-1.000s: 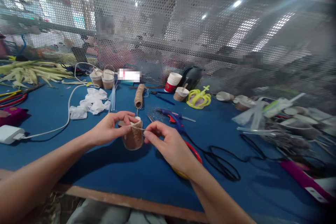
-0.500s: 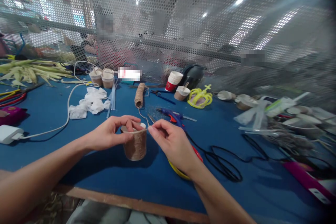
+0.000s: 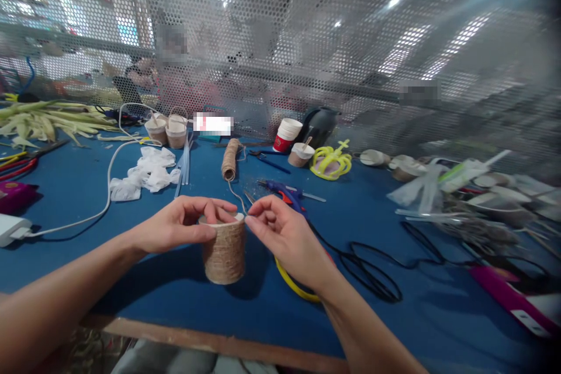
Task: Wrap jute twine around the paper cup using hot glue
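A cup (image 3: pixel 224 260) wrapped in brown twine stands out over the blue tabletop, its pale rim partly covered by fingers. My left hand (image 3: pixel 175 225) grips it at the rim, thumb outside and fingers over the opening. On the other side, my right hand (image 3: pixel 287 239) pinches the twine strand (image 3: pixel 235 193) close to the rim. That strand runs back to a twine spool (image 3: pixel 231 159) lying behind the cup. Under my right hand lies a tool with a yellow loop handle (image 3: pixel 298 287), mostly hidden. A blue glue gun (image 3: pixel 287 190) rests just beyond my right fingers.
Crumpled white tissue (image 3: pixel 151 172) and clear glue sticks (image 3: pixel 184 166) lie left. Further back stand twine-wrapped cups (image 3: pixel 176 134), red-and-white paper cups (image 3: pixel 287 134) and a yellow crown-shaped piece (image 3: pixel 329 165). Black cable (image 3: pixel 372 280) coils at right. A perforated screen (image 3: pixel 245 41) rises behind.
The cup sits slightly lower and is turned, showing its wound twine side more clearly. My right hand has shifted slightly left, still pinching the strand. The whole view has moved a little.
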`<action>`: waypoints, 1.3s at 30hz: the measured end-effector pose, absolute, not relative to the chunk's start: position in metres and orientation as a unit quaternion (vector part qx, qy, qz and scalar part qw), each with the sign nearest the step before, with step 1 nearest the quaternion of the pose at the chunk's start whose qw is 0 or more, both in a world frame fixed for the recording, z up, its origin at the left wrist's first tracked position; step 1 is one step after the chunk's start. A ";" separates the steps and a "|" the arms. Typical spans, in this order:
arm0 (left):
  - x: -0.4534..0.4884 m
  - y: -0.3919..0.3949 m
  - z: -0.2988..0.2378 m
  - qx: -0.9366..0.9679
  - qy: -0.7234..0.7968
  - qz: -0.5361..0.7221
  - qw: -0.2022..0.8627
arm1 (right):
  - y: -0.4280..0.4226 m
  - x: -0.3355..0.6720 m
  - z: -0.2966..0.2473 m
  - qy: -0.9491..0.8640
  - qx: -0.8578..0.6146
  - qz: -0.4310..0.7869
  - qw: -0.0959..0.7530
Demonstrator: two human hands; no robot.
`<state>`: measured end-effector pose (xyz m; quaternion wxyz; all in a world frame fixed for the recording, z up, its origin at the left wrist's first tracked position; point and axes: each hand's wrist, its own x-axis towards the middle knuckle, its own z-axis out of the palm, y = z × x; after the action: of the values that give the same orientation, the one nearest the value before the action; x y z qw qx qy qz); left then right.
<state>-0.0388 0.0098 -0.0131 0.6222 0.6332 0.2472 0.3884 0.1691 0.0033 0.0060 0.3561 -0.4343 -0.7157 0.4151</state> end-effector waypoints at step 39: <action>-0.034 0.016 -0.017 0.842 0.281 0.326 0.325 | 0.001 0.174 0.013 -0.852 -0.391 0.295 0.185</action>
<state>-0.0342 0.0165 -0.0173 0.3252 0.8422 0.2806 0.3258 0.1736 0.0005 0.0132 0.1855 -0.3908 -0.8521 0.2946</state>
